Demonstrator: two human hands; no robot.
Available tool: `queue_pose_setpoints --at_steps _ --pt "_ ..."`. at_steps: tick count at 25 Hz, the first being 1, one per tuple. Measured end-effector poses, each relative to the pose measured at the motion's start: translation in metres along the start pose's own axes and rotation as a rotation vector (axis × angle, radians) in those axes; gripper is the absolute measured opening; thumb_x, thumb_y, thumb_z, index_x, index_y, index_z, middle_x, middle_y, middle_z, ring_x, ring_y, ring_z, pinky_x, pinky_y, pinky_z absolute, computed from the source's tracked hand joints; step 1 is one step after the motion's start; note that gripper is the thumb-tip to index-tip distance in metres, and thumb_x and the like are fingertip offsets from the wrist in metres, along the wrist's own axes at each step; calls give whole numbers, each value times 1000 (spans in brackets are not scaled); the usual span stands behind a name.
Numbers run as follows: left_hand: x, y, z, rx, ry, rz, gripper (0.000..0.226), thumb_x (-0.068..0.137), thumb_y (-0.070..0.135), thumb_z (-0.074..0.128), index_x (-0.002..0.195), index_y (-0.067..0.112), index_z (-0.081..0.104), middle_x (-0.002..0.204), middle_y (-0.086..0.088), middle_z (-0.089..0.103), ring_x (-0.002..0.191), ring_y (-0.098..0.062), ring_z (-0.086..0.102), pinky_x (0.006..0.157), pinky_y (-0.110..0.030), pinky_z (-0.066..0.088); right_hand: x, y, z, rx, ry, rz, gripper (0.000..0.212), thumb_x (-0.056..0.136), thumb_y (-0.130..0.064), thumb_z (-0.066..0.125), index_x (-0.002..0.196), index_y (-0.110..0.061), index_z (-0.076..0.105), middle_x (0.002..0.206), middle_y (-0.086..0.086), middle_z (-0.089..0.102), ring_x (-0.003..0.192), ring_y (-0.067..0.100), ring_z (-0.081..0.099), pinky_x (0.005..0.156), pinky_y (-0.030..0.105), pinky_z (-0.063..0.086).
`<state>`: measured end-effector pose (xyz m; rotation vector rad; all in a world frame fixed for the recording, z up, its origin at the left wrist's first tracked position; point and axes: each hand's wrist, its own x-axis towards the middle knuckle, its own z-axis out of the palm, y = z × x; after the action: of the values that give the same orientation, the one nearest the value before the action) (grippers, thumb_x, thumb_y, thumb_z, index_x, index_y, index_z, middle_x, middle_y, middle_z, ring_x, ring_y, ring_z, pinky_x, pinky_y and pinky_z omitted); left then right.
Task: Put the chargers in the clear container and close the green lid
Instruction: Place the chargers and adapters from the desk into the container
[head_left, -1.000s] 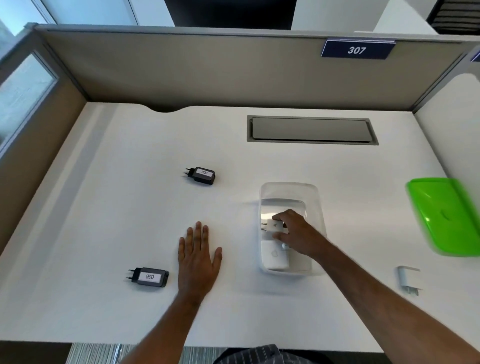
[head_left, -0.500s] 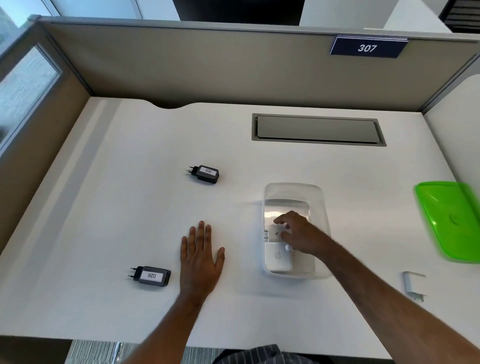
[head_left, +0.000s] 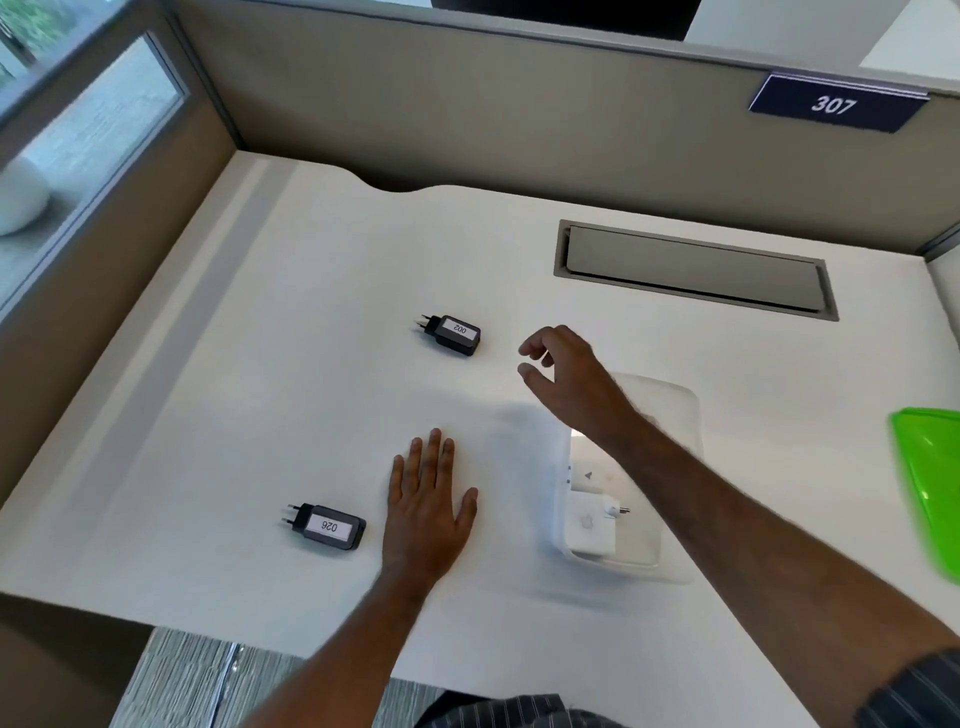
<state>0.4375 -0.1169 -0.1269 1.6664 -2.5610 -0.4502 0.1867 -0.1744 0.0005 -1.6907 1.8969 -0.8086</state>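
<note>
White worktop (head_left: 218, 426) is carrying everything. Green lid (head_left: 930, 483) is lying at the far right edge, partly out of frame, well apart from the clear container (head_left: 675, 415). Container is sitting open, right forearm crossing over it; white chargers (head_left: 589, 525) are lying inside at its near end. Left hand (head_left: 426, 509) is resting flat, fingers spread, gripping nothing. Right hand (head_left: 566, 379) is hovering with fingers loosely curled and empty, near the black charger labelled 002 (head_left: 452, 335), not touching it. Black charger labelled 026 (head_left: 327, 527) is lying just beside the left hand.
</note>
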Motion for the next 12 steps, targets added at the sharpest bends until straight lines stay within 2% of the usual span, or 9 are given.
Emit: queue_pose_setpoints --at_steps 3,7,9,12 --pt "0 -1 0 -10 8 2 74 103 51 35 164 17 11 173 -3 4 160 -24 1 128 -51 15 35 -8 20 2 -53 56 22 90 -24 66 110 -17 60 105 -4 60 94 15 55 79 25 43" --pt "0 -1 1 -16 -1 -3 74 103 52 35 164 18 10 173 -3 3 160 -24 0 128 -51 14 72 -9 52 -110 -107 77 33 88 -31 65 117 -17 57 114 1 58 109 24 52 89 43 50" --pt "1 -1 1 -6 -8 -12 74 103 53 33 164 18 10 173 -3 2 160 -23 -2 128 -50 13 85 -10 65 -224 -148 78 39 88 -31 63 122 -15 55 120 6 55 116 29 48 91 42 48" --pt "1 -1 0 -10 -8 -13 73 104 53 32 164 18 11 173 -3 2 160 -23 -2 128 -50 13 98 -11 81 -398 -163 37 45 86 -32 64 123 -10 53 122 10 54 114 33 48 88 42 47"
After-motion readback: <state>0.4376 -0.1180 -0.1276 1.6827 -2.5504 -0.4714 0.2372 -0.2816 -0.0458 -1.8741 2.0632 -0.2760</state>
